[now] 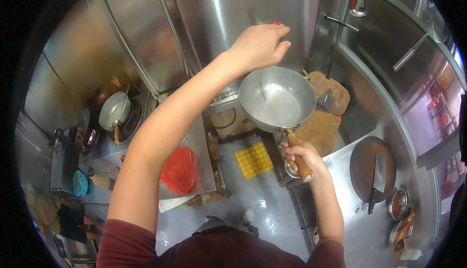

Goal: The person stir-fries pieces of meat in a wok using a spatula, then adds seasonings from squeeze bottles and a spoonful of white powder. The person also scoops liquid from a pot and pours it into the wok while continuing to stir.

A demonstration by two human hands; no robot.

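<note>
My right hand (307, 157) is closed around the wooden handle (301, 166) of a metal saucepan (275, 98). The pan is held level, and its inside shows bare metal with a shiny, perhaps wet, bottom. Stretched out above the pan's far rim is my left hand (261, 45), with its thumb apart from the fingers. A small red part (277, 23) shows just beyond its knuckles. The palm is turned away, so what the fingers touch is hidden.
On the right counter (343, 195) lies a round cutting board (359, 169) bearing a cleaver (379, 173). Wooden boards (324, 129) lean beyond the pan. A yellow egg tray (254, 160) is low down between the counters. Another pan (115, 111) sits on the left stove, near a red plastic bag (178, 170).
</note>
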